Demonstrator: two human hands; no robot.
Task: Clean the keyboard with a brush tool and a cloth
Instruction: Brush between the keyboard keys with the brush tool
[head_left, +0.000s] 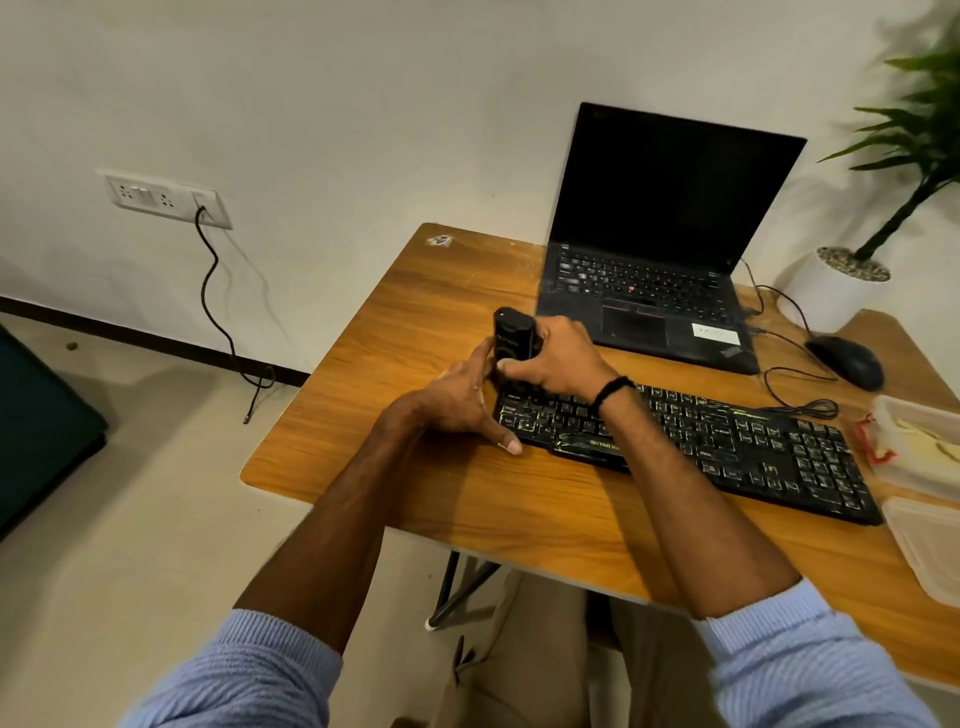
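Note:
A black keyboard (727, 447) with pale key legends lies slanted across the wooden table (415, 322). My right hand (556, 358) grips a black block-shaped brush tool (511, 338), held upright over the keyboard's far left corner. My left hand (462, 400) rests at the keyboard's left end, its thumb lying along the near left corner and its fingers against the lower part of the tool. The tool's underside is hidden. No cloth shows in this view.
An open black laptop (654, 270) stands behind the keyboard. A black mouse (849, 361) and its cable lie to the right, with two clear plastic containers (919, 457) at the right edge. A white potted plant (841, 280) stands back right. The table's near edge is close.

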